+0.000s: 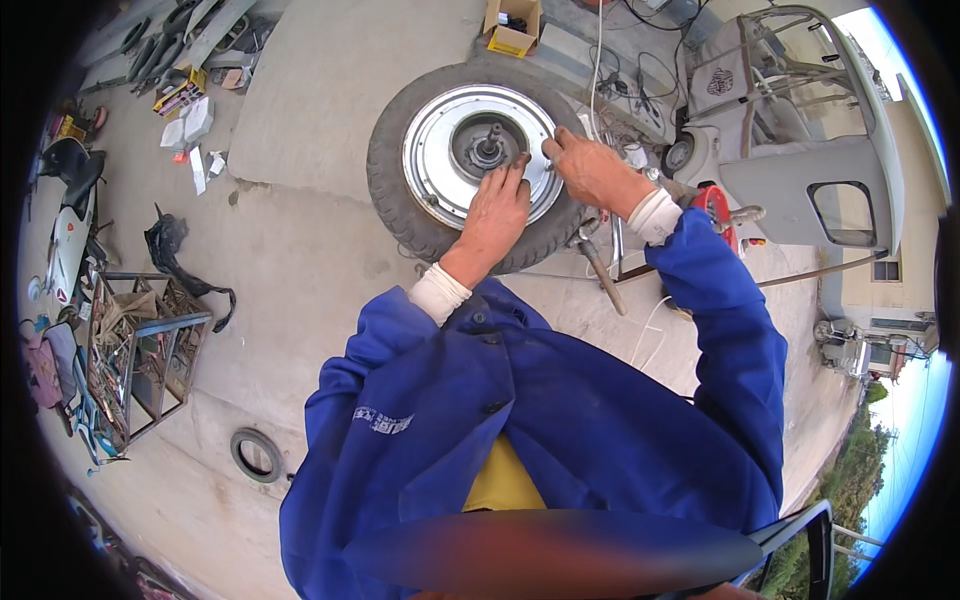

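Observation:
A wheel with a black knobbly tyre [395, 190] and a shiny silver rim [425, 150] lies flat in front of me. A threaded axle [493, 135] stands up from its dark hub. My left hand [497, 208] rests over the near part of the rim, its fingers stretched toward the hub. At the rim's right edge, my right hand [598, 172] has thumb and fingers pinched together. Whatever lies between those fingertips is too small to make out. Just right of the tyre is a hammer [602, 270] with a wooden handle.
A metal rack [165, 325] full of tools stands at left, near a black plastic bag [172, 245]. A small tyre [257, 455] lies on the concrete floor. An open cardboard box [513, 25] sits beyond the wheel. To the right are a red object [715, 212] and a grey vehicle [800, 190].

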Tool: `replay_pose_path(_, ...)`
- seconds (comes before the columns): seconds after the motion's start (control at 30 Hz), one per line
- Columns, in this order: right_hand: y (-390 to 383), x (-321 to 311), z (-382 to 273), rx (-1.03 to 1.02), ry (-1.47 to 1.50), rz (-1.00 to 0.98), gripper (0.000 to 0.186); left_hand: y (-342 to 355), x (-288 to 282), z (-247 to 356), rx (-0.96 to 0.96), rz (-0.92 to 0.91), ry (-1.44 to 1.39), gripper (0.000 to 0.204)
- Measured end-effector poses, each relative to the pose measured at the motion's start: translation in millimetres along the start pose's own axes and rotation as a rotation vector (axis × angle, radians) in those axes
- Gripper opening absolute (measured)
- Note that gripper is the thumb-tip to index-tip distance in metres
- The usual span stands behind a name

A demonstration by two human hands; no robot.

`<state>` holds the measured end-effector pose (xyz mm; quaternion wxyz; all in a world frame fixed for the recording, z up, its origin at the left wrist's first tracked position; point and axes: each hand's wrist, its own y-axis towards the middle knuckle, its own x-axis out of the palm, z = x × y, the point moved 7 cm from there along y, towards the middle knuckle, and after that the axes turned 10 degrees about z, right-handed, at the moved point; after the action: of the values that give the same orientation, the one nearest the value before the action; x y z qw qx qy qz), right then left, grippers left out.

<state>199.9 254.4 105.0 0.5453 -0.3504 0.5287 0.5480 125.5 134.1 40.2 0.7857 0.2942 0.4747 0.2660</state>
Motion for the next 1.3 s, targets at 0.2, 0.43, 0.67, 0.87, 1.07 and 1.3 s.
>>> replay_pose_path(0.2, 17.5, 2.0, 9.2, 0.385, 0.132, -0.450, 0.027, -3.4, 1.4, -3.5, -0.004, -0.018, 0.006, 0.027)
replay_pose_path(0.43, 8.6, 3.0, 4.8, 0.090, 0.052, -0.107, 0.028, 0.6, -2.6, -2.4, 0.001, 0.023, -0.027, 0.018)
replay_pose_path(0.67, 14.0, -4.8, 11.5, 0.307, 0.112, -0.174, 0.021, -1.2, -2.4, -3.7, -0.014, -0.008, -0.021, 0.021)
replay_pose_path(0.87, 11.3, -6.8, 11.1, 0.297, 0.034, -0.252, 0.036, -0.6, 0.4, -4.3, -0.017, -0.047, -0.018, 0.030)
replay_pose_path(1.07, 8.8, -10.3, 6.0, 0.207, -0.024, -0.129, 0.039, -1.3, 1.8, -5.4, -0.025, -0.062, -0.032, 0.034)
replay_pose_path(1.3, 9.8, 9.2, 13.0, 0.241, -0.028, -0.146, 0.031, -2.1, 3.3, -5.9, -0.033, -0.075, -0.026, 0.036)
